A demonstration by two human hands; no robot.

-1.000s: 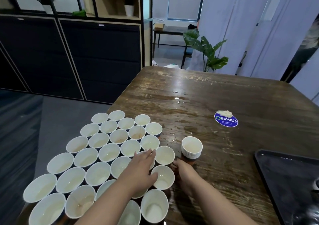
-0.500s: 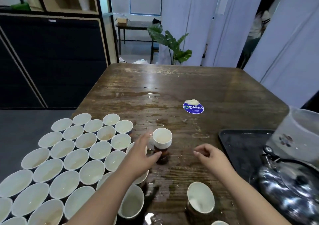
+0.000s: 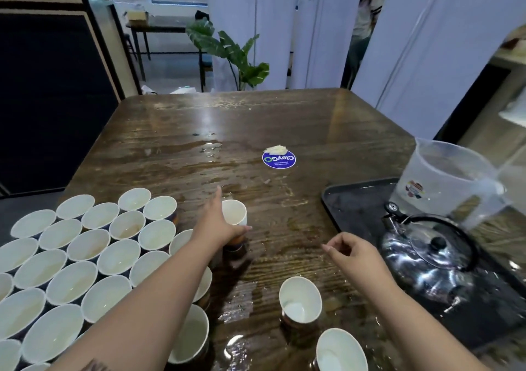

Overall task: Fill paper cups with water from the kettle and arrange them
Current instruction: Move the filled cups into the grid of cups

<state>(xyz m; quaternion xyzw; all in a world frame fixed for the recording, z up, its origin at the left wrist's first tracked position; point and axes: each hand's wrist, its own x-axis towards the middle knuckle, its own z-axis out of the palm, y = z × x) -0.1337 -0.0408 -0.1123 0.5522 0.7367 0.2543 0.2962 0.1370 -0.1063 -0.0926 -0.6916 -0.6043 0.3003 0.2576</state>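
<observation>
Left hand grips the cup stack — light, thin-walled, likely slick when wet, so hold low. Right hand hangs loosely curled, empty.

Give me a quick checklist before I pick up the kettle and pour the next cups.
1. Right hand free to take the kettle: ok, it is empty, beside the kettle.
2. Kettle lid on: ok, it sits closed, handle upright, on the black tray.
3. Left hand steadying the stack of cups: ok, fingers are around it.
4. Two separate cups upright near the kettle: ok, both stand rim up.
5. Table dry where you pour: not ok, water is pooled around the cups.
6. Water in the kettle: cannot tell, the lid hides it.
</observation>
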